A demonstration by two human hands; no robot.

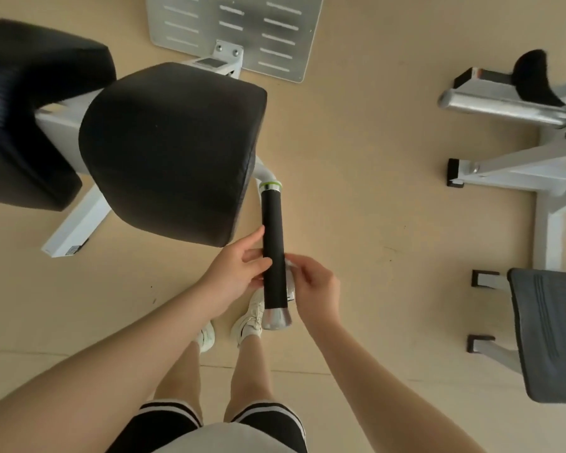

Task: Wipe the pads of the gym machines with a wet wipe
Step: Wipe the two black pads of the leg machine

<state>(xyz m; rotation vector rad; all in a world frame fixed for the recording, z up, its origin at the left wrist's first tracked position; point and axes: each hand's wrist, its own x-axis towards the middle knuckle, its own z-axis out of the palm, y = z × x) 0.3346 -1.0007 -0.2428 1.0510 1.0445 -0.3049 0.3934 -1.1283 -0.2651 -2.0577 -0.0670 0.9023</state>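
I see the left hand [239, 269] w/ fingers curled loosely against the black handle [274, 253], behind which the right hand [314, 289] pinches a white wipe [291, 291]. Big black pad [170, 152] sits just left, a second pad [30, 106] beyond it. No containers.

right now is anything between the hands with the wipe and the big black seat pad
Nothing visible blocks the way. The left hand sits just below the near corner of the seat pad. The right hand, holding the wipe, is on the far side of the black handle grip, which it must clear.
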